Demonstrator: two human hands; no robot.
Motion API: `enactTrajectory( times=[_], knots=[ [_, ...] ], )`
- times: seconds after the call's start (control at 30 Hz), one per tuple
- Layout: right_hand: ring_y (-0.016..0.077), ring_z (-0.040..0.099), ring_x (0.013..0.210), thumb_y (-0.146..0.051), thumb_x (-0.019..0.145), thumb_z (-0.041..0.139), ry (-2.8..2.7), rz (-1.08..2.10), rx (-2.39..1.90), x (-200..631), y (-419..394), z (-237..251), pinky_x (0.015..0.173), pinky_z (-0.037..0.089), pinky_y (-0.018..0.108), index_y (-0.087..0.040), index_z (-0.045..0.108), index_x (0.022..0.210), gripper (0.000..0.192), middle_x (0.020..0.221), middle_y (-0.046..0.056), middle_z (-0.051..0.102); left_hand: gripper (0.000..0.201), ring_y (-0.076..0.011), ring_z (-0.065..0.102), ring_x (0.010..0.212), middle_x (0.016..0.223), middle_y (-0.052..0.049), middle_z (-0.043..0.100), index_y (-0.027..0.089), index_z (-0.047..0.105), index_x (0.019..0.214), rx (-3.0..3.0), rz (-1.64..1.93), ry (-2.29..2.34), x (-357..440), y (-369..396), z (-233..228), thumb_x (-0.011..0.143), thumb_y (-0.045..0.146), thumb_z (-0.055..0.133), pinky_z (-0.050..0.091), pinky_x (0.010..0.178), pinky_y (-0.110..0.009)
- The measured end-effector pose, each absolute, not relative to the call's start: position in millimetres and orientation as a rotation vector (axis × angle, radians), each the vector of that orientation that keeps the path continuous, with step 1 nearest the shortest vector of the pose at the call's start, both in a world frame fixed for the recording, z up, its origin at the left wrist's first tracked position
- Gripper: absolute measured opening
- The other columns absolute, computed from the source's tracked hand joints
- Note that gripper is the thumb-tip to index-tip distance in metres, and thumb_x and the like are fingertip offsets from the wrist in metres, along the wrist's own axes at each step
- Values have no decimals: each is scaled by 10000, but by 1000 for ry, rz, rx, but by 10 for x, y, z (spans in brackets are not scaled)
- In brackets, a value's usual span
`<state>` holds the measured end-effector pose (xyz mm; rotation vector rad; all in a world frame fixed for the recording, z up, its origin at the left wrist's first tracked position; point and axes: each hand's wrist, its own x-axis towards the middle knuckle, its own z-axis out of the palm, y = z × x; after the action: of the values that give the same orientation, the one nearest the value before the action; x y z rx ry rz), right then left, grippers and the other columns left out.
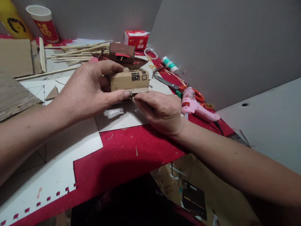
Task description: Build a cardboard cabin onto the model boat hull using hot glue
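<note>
Cardboard makes up the small block held above the middle of the tabletop, with black printed characters on its near face. The left hand grasps it from the left, fingers over the top and thumb along the lower near edge. The right hand comes in from the right just below, its fingertips pinched on a thin flat strip that lies against the block's bottom edge. Red cloth covers the tabletop, with white sheets spread over its left and near parts. Just beyond the block stands a brown cardboard model with a red mark. Far left of it lies a heap of thin wooden sticks, and farther left a red paper cup. A red and white box sits at the far wall. To the right of the hands lie a pink glue gun, scissors and a green and white roll, all well clear of the block
</note>
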<state>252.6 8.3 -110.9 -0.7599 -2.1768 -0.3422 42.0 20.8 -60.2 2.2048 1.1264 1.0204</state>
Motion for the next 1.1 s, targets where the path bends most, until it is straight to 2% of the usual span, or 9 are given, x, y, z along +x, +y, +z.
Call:
enactTrajectory(
  times=[0.17,0.3,0.4,0.57,0.9,1.1],
  knots=[
    [120,689,703,-135,922,565,-2145,-358,-695,2560,101,-1113,640,541,222,-139,692,919,127,833,34,746,469,-275,712,890,912,-11,722,202,656,1137,2121,974,1120,412,209,-598,697,279,799,564,868,-454],
    [114,657,644,-148,926,565,-2122,-351,-679,2570,116,-1117,588,514,224,-129,699,918,136,782,38,728,589,-270,708,932,984,10,720,235,626,1200,2144,977,1145,407,233,-639,647,145,807,549,931,-469],
    [106,643,632,-162,934,558,-2118,-355,-695,2567,116,-1118,572,501,219,-136,704,929,148,771,31,719,641,-256,715,912,1064,-1,713,236,591,1267,2143,976,1183,420,242,-657,672,69,759,552,934,-482],
    [108,639,619,-192,951,538,-2120,-377,-706,2558,124,-1134,546,491,222,-135,716,936,187,738,26,703,676,-259,716,910,1040,-6,723,221,588,1275,2068,940,1197,450,234,-621,656,2,749,562,915,-489],
    [127,679,695,-158,937,554,-2162,-338,-723,2544,108,-1114,609,529,231,-131,706,908,157,800,30,727,649,-301,687,1032,1031,13,709,243,617,1220,2033,941,1215,456,243,-642,637,9,778,508,989,-528],
    [133,673,681,-142,940,541,-2181,-358,-733,2544,101,-1106,593,532,241,-125,696,901,160,769,27,710,545,-305,690,1027,1052,9,700,247,632,1170,2092,964,1159,454,239,-643,664,118,787,562,923,-502]
  ],
)
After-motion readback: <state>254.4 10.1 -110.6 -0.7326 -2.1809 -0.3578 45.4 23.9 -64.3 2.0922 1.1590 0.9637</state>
